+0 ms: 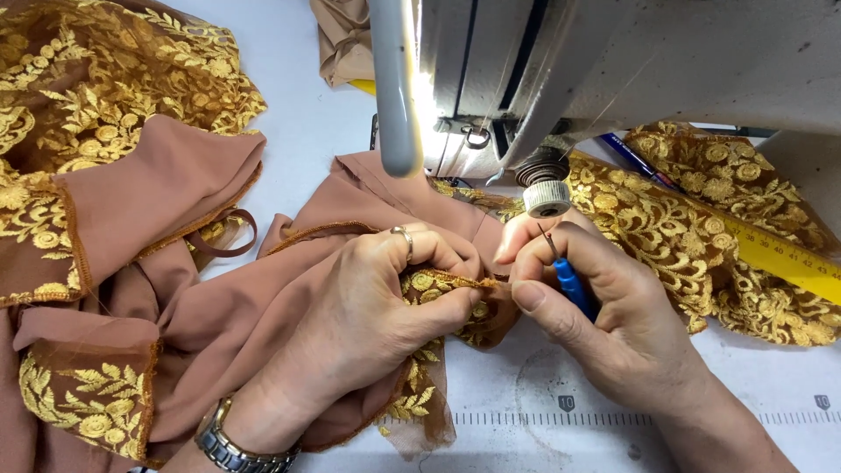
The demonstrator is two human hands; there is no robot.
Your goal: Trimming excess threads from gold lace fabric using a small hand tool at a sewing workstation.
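Left hand [385,302] pinches the gold-embroidered brown fabric [219,324] (ring on one finger). Right hand [604,315] grips a blue-handled seam ripper [574,287], its tip at the fabric's edge, below the sewing machine [613,79].

Both hands [491,298] on gold-embroidered brown fabric [219,307], right with blue seam ripper [574,285].

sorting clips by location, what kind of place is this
Likely a tailoring or garment sewing workshop: a sewing machine over a white work table, brown fabric with gold embroidery, and a yellow ruler.
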